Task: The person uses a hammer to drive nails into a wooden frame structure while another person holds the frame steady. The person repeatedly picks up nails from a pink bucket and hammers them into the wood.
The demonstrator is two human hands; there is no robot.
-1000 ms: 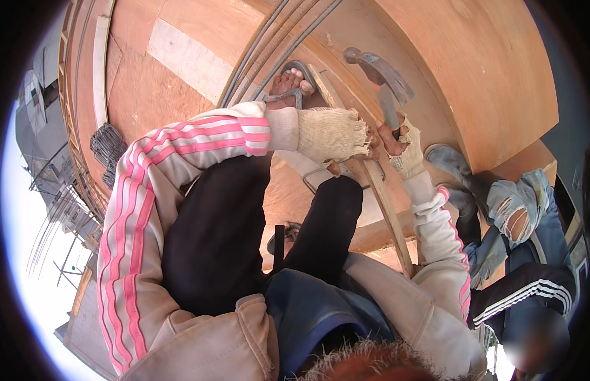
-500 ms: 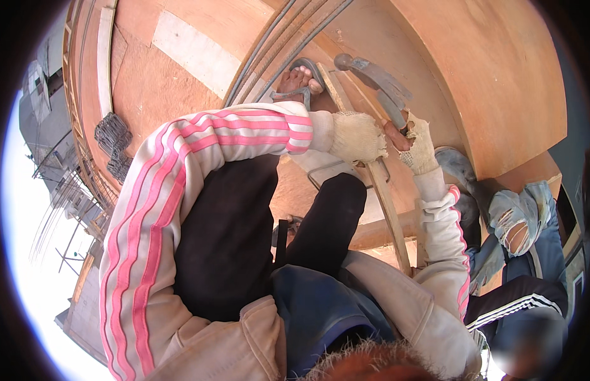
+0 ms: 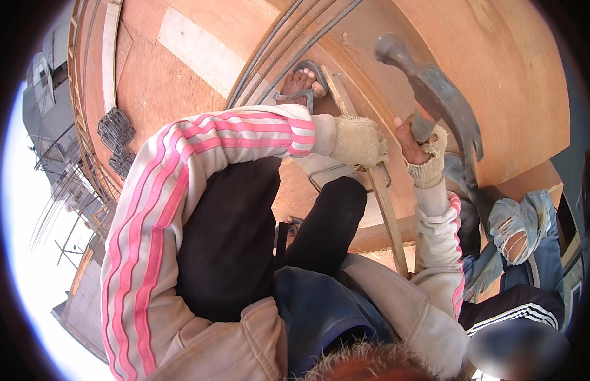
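My right hand (image 3: 425,155), in a worn cream knit glove with the fingertips bare, is closed round the handle of a claw hammer (image 3: 448,95). The hammer's dark metal head is raised, with its round face up to the left and the claw down to the right. My left hand (image 3: 361,141), in a similar glove, wraps over a narrow wooden strip (image 3: 388,219). The strip runs from beside my sandalled foot (image 3: 301,86) down past my knee. Most of the left fingers are hidden under the glove's back.
Curved plywood panels (image 3: 504,82) rise at the right. Several steel rods (image 3: 263,57) lie across the boards at the top. A bundle of dark wire (image 3: 116,141) lies at the left, near the edge of the boards. Another person in ripped jeans (image 3: 526,219) is close at right.
The hammer has risen and swung to the right in my right hand, so its head looks larger. My left hand stays on the wooden strip.
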